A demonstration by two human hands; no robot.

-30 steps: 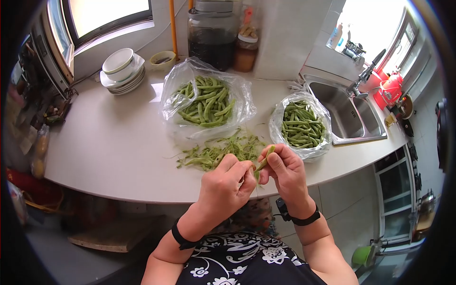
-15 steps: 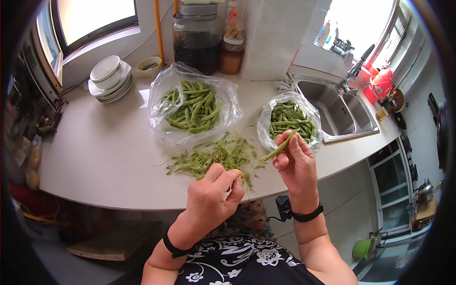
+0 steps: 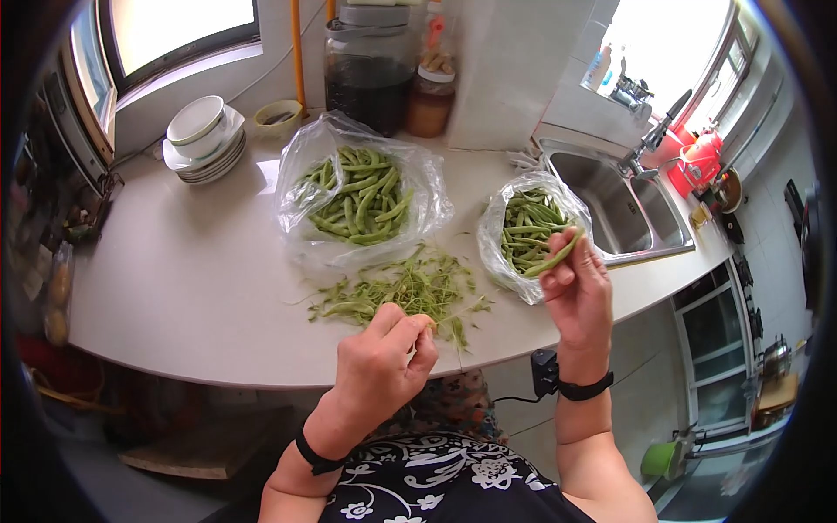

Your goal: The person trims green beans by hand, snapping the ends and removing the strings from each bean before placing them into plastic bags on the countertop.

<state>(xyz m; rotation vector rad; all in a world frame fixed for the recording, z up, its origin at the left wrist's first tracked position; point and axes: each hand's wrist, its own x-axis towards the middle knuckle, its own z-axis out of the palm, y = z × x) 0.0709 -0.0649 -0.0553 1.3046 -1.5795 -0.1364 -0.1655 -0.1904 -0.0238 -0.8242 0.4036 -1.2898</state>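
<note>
My right hand [image 3: 580, 301] is closed around one green bean [image 3: 561, 254], holding it up at the near edge of the right plastic bag [image 3: 490, 244]. That bag has many green beans [image 3: 530, 225] in it. Low over the counter's front edge, my left hand [image 3: 379, 356] is pinched shut on a thin bean string, hard to make out at the fingertips. Just beyond it lies a loose pile of bean strings and trimmings [image 3: 414, 286]. Behind the pile, a larger open plastic bag [image 3: 427, 205] holds more green beans [image 3: 362, 200].
Stacked bowls and plates [image 3: 200, 144] stand at the back left, beside a small yellowish bowl [image 3: 279, 118]. A large dark jar [image 3: 370, 91] and a smaller brown jar [image 3: 430, 103] are by the wall. A double sink [image 3: 610, 200] and red kettle [image 3: 697, 163] lie right.
My right hand has moved right with the bean, away from my left hand. The strand that stretched between the hands no longer does. My left hand has shifted slightly left.
</note>
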